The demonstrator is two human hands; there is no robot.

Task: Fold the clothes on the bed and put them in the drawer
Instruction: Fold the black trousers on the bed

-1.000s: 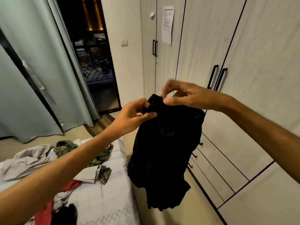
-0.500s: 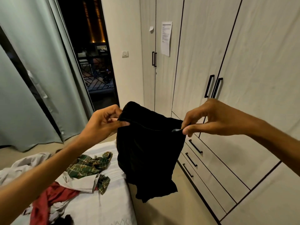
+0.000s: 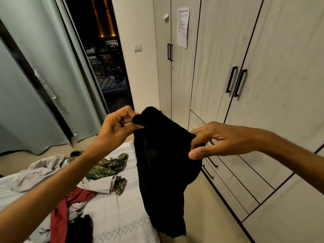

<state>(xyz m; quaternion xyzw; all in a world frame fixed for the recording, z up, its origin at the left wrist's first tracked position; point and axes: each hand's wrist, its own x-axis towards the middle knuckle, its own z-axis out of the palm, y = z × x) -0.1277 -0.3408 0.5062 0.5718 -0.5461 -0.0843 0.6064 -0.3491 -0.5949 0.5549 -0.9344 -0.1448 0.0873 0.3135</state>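
Wardrobe (image 3: pixel 263 58) filling the whole right side, doors shut, taken here as the landmark. Drawers (image 3: pixel 233 183) stacked in its lower part, all pushed in, handles toward the aisle; none yet open to receive anything. Curtains (image 3: pixel 35 76) well to the left of the wardrobe, with a dark balcony doorway between the two.

Bed (image 3: pixel 119 216) left of the wardrobe, across a narrow strip of bare floor (image 3: pixel 201 216). Heaped on its sheet, away from the wardrobe: a grey garment (image 3: pixel 40 171), a green checked shirt (image 3: pixel 108 165), a red cloth (image 3: pixel 70 204), a small dark piece (image 3: pixel 80 228) at the near edge. All loose and unfolded, so probably most of the work left.

Black garment (image 3: pixel 163 172) hanging in the air over the bed's wardrobe-side edge and the floor strip, in front of the drawers. Held high by its top hem, probably to let it drop straight and show its shape before the first fold. Lower end dangling free, touching nothing visible.

Left hand (image 3: pixel 115 130) curled and pinching the hem corner farther from the wardrobe. Right hand (image 3: pixel 219 141) pinching the corner nearer the wardrobe between thumb and fingers, slightly blurred. Hands apart, hem slack and sagging between them.

Room to work: open sheet at the bed's near end, beside the pile, likely enough for laying the piece flat. Aisle tight; a pulled drawer would take up most of it.
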